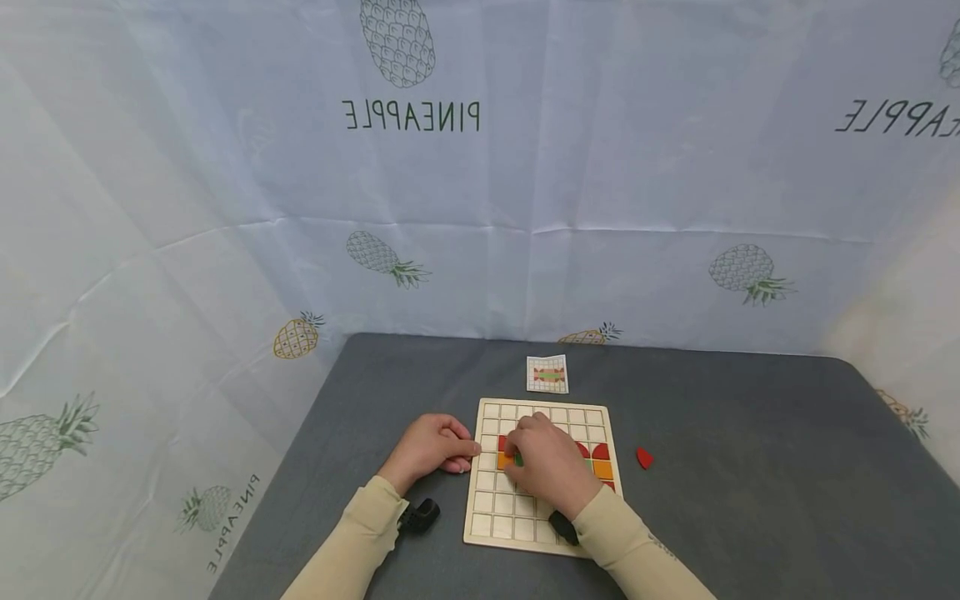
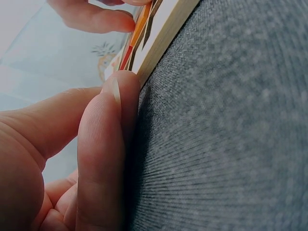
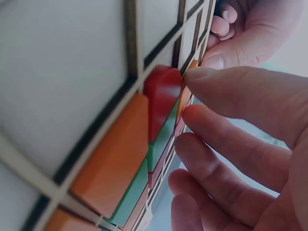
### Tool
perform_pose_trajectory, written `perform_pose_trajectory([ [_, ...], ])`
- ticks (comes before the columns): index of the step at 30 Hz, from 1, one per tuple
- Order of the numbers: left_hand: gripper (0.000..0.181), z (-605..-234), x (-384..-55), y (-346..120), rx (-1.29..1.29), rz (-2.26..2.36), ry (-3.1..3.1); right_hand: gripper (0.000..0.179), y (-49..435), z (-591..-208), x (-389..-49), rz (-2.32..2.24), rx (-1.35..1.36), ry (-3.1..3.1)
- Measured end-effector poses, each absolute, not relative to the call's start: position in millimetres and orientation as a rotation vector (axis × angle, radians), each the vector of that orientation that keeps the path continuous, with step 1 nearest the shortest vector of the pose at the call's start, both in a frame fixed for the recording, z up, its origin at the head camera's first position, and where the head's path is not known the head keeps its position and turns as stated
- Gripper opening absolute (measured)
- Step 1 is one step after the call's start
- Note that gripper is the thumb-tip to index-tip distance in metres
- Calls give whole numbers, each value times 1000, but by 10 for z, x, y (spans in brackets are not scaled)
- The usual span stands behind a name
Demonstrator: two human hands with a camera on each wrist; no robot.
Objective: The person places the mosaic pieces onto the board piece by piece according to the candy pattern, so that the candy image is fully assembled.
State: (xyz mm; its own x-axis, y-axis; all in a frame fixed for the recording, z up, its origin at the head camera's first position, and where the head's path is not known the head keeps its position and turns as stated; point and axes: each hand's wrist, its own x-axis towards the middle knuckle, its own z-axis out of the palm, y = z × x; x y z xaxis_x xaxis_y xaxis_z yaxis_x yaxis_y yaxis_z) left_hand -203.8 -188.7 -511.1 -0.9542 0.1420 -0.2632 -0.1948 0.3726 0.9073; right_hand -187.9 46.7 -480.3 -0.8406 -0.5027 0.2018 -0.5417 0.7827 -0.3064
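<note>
A pale wooden grid board lies flat on the table with red, orange and green flat pieces in its middle rows. My left hand rests at its left edge; thumb and forefinger pinch together at the rim. Over the board, my right hand has its thumb and forefinger at an orange piece near the left side. Beside that piece, in the right wrist view, are a rounded red piece, a green piece and a larger orange piece. The right hand covers the middle of the pattern.
Behind the board lies a small printed card with a coloured grid pattern. A loose red piece sits on the dark grey table to the right. A pineapple-print cloth hangs along the table's back edge.
</note>
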Motion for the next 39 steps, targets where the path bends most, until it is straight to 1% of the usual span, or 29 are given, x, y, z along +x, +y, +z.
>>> perform_pose_trajectory([
  [4,28,-5088,-2040,-1883,-35,1610,2343,15,518,-4779,-1883,566,817,-2859],
  [8,29,-5078,-2031,-1878,-31,1608,2344,16,679,-4748,-1862,589,722,-2861],
  [16,30,-5067,-1979,-1908,-59,1601,2360,18,1247,-4687,-1759,576,524,-2944],
  [21,30,-5060,-1961,-1924,-63,1601,2364,15,1646,-4708,-1714,562,397,-3009],
  [27,32,-5067,-1978,-1916,-76,1604,2365,17,2015,-4753,-1684,517,297,-3037],
  [32,32,-5087,-1991,-1899,-74,1606,2362,16,2160,-4776,-1688,522,233,-3066],
  [39,33,-5093,-1994,-1847,-59,1610,2349,19,2196,-4776,-1740,508,171,-3094],
])
